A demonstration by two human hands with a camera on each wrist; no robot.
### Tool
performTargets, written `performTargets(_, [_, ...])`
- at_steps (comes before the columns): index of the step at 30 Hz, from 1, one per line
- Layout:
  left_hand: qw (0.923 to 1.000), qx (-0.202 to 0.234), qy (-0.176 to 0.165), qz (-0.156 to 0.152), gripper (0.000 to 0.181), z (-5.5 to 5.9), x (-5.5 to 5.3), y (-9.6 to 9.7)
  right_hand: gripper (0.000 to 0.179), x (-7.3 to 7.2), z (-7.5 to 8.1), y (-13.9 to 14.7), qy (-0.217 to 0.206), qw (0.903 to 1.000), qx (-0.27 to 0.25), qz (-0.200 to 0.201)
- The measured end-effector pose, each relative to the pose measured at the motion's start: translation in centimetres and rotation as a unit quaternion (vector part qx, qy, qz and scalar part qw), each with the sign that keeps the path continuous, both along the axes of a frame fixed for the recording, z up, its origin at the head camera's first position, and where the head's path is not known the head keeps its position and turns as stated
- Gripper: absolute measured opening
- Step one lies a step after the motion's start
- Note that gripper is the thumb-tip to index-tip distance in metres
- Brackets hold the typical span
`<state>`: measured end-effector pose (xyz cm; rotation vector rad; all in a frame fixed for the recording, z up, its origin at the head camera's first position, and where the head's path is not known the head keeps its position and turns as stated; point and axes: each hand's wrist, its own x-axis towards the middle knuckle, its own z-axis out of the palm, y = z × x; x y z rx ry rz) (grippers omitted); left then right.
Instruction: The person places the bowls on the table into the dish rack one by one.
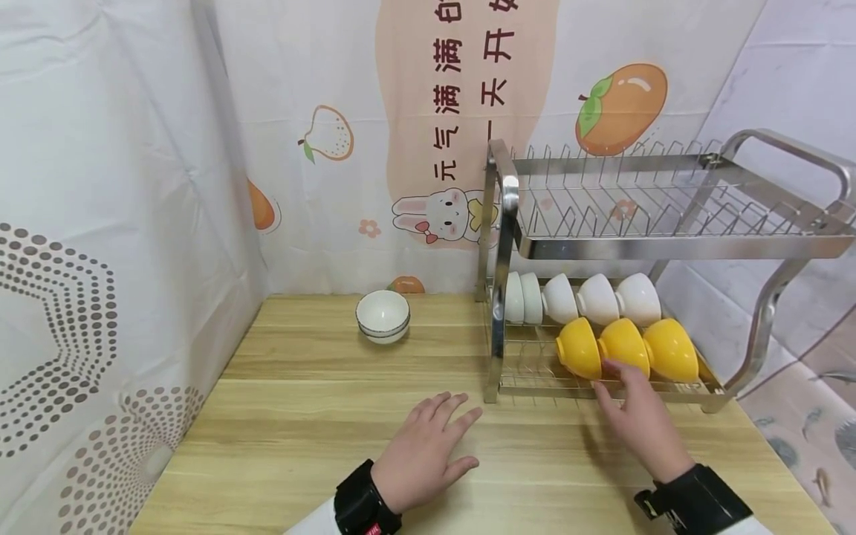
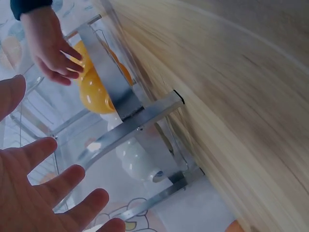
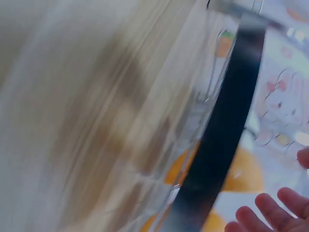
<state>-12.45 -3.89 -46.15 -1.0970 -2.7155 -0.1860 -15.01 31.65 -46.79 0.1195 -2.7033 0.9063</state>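
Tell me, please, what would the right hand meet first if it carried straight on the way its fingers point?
Most likely the middle yellow bowl in the rack's lower tier: the right hand points at it, fingertips at or almost on it.

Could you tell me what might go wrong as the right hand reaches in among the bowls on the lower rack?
1. The yellow bowls lean tilted in a tight row; the right hand touching the middle one could nudge its neighbours loose.
2. The rack's front rail sits just below the fingers and could catch a bowl coming out.
3. The left hand rests open on the table, not steadying the rack.
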Motion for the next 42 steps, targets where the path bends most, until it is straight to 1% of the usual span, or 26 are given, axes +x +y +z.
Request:
performTargets(3, [0.9999,0.008,0.011,0.004,0.064,0.0,-0.2,-0.2,0.056,1.6,0.5,-0.9,0.012,0.9992,0.036,0.015])
performTargets(6, [0.9996,0.013,0.019,0.012,0.065,0.0,-0.4,-0.4,0.059,3.0,0.2,-1.9,0.036,0.9956,0.074,0.044])
performTargets(9, [0.9994,0.017,0.02,0.021,0.065,-0.1,-0.6,-0.6,0.062,4.4,-0.4,-2.6,0.075,0.9885,0.111,0.07])
performTargets(13, [0.9994,0.014,0.012,0.028,0.065,0.0,-0.7,-0.6,0.07,6.0,-1.2,-3.4,0.11,0.9763,0.156,0.102])
performTargets(15, [0.9994,0.012,0.004,0.031,0.064,0.1,-0.7,-0.6,0.074,6.6,-1.5,-3.6,0.117,0.9707,0.176,0.115])
performTargets(17, [0.9993,0.012,-0.005,0.034,0.065,0.2,-0.8,-0.6,0.075,7.1,-1.7,-3.8,0.117,0.9674,0.188,0.122])
performTargets(20, [0.9989,0.015,-0.019,0.04,0.065,0.2,-1.0,-0.7,0.076,7.6,-1.9,-3.9,0.115,0.9667,0.191,0.126])
performTargets(24, [0.9985,0.018,-0.021,0.046,0.064,-0.4,-1.8,-1.0,0.075,8.1,-2.0,-3.8,0.111,0.9686,0.187,0.12])
performTargets(27, [0.9982,0.02,-0.015,0.054,0.064,-1.0,-2.7,-1.4,0.074,8.3,-2.1,-3.7,0.106,0.9692,0.189,0.117])
performTargets(29, [0.9977,0.023,-0.018,0.061,0.064,-1.4,-3.3,-1.8,0.074,8.4,-2.1,-3.7,0.109,0.9685,0.189,0.12])
performTargets(35, [0.9928,0.049,-0.037,0.103,0.063,-2.6,-5.9,-3.2,0.075,8.9,-2.3,-3.7,0.113,0.9675,0.19,0.123])
performTargets(38, [0.9891,0.066,-0.032,0.128,0.063,-3.1,-7.8,-4.1,0.074,9.1,-2.4,-3.7,0.109,0.9681,0.192,0.118])
performTargets(40, [0.9863,0.075,-0.021,0.146,0.063,-3.3,-9.2,-4.7,0.074,9.2,-2.5,-3.6,0.111,0.9681,0.193,0.115])
performTargets(42, [0.9832,0.084,-0.007,0.162,0.062,-3.0,-10.6,-5.1,0.074,9.3,-2.6,-3.5,0.116,0.9673,0.195,0.112])
